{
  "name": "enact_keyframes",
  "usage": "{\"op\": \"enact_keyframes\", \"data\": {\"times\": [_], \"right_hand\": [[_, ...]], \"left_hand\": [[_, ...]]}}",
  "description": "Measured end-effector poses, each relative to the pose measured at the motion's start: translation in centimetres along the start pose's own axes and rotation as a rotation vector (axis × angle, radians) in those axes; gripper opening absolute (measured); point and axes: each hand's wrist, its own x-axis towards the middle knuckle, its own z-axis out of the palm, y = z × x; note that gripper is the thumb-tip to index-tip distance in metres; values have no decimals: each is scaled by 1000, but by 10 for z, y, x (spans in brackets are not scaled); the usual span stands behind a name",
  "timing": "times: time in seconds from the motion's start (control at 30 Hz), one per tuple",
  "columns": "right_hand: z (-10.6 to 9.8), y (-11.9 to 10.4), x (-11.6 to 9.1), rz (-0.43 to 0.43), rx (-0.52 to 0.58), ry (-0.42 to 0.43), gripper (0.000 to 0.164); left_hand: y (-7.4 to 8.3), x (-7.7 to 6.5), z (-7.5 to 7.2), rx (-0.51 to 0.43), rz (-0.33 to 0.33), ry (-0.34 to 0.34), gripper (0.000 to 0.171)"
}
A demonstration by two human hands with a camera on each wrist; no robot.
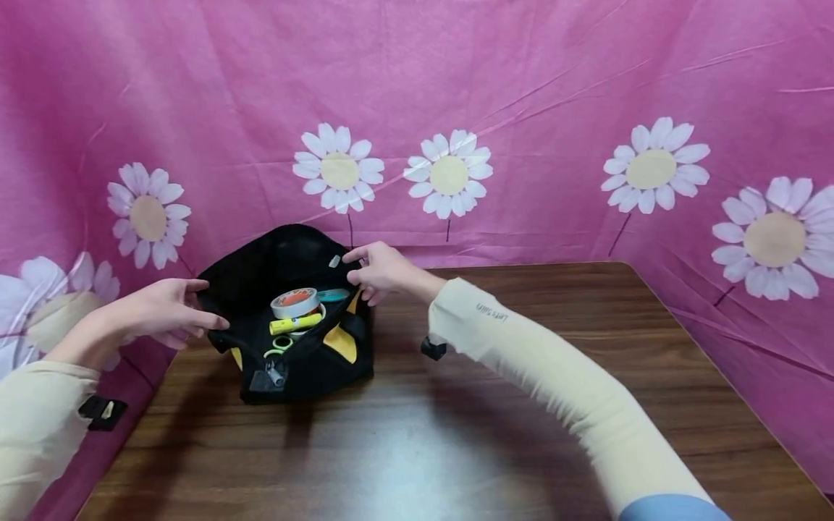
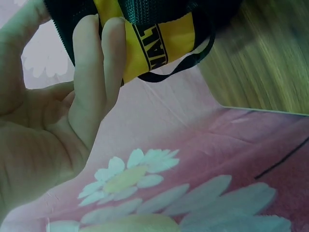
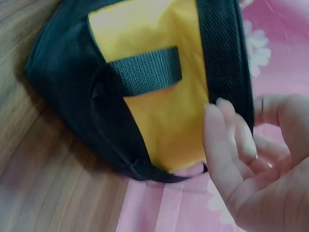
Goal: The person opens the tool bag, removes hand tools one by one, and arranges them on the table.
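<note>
A black and yellow tool bag (image 1: 306, 373) stands unzipped on the table, its mouth spread wide. My left hand (image 1: 163, 312) pinches the left side of its rim, with two fingers (image 2: 89, 63) against the outer yellow panel. At the opposite rim, my right hand (image 1: 381, 271) grips the edge between thumb and fingers; its fingertips press the dark zip band in the right wrist view. Inside the bag lie a white tape roll (image 1: 291, 311), a yellow cylinder like a highlighter (image 1: 287, 325), yellow-green loops like scissor handles (image 1: 279, 349) and a teal object (image 1: 334, 295).
The brown wooden table (image 1: 495, 434) extends to the right of the bag. A pink cloth (image 1: 534, 87) with white daisies hangs behind and along both sides. A black strap (image 2: 169, 76) loops off the bag's side. A zipper pull (image 1: 275, 375) hangs at the front corner.
</note>
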Motion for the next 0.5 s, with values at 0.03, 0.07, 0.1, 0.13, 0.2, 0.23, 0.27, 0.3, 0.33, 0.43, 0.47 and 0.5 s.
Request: {"op": "enact_keyframes", "data": {"times": [0.03, 0.07, 0.1, 0.13, 0.2, 0.23, 0.27, 0.3, 0.33, 0.43, 0.47, 0.5], "right_hand": [[-6, 1, -1, -5, 11, -16, 45], [-12, 4, -3, -10, 27, -35, 47], [-16, 7, -5, -11, 44, -55, 48], [-19, 12, -7, -9, 64, -71, 50], [-21, 23, -12, -9, 108, -88, 56], [-20, 29, -15, -13, 126, -97, 58], [-18, 35, -17, -14, 142, -104, 61], [-16, 41, -20, -14, 156, -110, 63], [-13, 46, -24, -16, 163, -115, 66], [-4, 59, -32, -24, 164, -124, 71], [-2, 63, -34, -26, 162, -121, 73], [0, 66, -37, -27, 165, -116, 73]], "left_hand": [[-2, 0, -1, 6, 2, -2, 101], [-3, -1, -2, 10, -3, 1, 100], [-5, -2, -2, 11, -4, 4, 98], [-6, -3, -2, 14, -13, 8, 99], [-8, -5, 2, 11, -38, 17, 105], [-9, -6, 4, 8, -50, 17, 109], [-9, -7, 8, -3, -67, 14, 114], [-9, -9, 12, -19, -78, 6, 119], [-8, -10, 16, -32, -87, -2, 123], [-7, -13, 27, -75, -84, -26, 130], [-8, -13, 30, -88, -80, -28, 131], [-8, -14, 33, -97, -74, -31, 132]]}}
